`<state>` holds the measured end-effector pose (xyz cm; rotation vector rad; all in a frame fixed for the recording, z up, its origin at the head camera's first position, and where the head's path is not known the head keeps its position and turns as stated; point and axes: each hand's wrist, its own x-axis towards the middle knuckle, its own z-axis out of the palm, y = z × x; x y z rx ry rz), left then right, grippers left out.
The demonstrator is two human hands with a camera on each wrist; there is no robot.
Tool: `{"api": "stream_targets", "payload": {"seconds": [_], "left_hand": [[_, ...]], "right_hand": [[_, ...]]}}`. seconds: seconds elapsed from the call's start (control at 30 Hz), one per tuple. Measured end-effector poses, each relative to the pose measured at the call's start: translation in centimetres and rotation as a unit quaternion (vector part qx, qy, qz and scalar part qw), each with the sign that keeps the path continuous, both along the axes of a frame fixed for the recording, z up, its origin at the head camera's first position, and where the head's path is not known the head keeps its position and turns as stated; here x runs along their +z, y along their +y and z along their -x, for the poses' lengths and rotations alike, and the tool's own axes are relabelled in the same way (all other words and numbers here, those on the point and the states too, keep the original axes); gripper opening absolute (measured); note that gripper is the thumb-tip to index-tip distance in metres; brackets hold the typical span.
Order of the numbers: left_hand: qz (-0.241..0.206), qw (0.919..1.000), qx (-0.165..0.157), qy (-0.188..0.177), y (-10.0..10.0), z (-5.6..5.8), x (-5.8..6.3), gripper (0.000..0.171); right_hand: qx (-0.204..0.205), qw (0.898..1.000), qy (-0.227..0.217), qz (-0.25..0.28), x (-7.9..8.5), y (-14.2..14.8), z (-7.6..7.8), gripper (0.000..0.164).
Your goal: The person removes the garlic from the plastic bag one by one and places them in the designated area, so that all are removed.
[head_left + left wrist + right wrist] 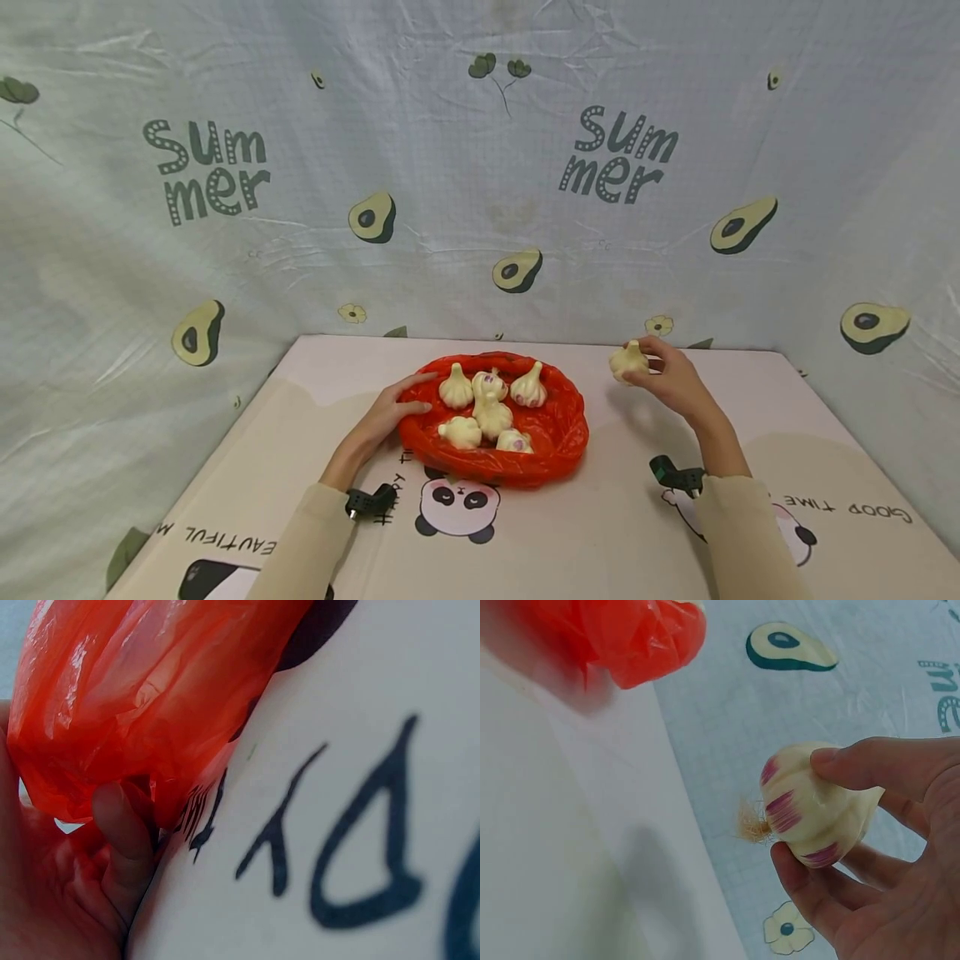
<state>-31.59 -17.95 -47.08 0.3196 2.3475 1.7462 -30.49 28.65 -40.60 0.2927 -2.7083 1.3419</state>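
Observation:
A red plastic bag lies on the table with its mouth spread wide and its rim rolled into a ring. Several pale garlic bulbs sit inside it, some with purple marks. At the bag's left side, my left hand grips the rim; the left wrist view has its fingers against the crinkled plastic, partly hidden by it. To the right of the bag, above the table, my right hand holds one garlic bulb between thumb and fingers. Purple streaks and dry roots show on this bulb.
A pale table printed with pandas and lettering carries the bag. Behind and at both sides hangs a light cloth with avocado and "summer" prints. Each wrist wears a small black camera.

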Motion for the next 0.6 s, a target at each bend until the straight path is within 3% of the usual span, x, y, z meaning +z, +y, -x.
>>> {"api": "stream_targets", "payload": {"seconds": [0.37,0.6], "left_hand": [[0.0,1.0,-0.002,0.001,-0.1,0.0,0.0,0.059],[0.003,1.0,0.001,0.0,0.0,0.1,-0.1,0.059]], "right_hand": [[0.007,0.999,-0.014,0.035,-1.7,0.3,0.6,0.055],[-0.005,0.999,-0.044,0.026,-2.3,0.0,0.9,0.062]]}}
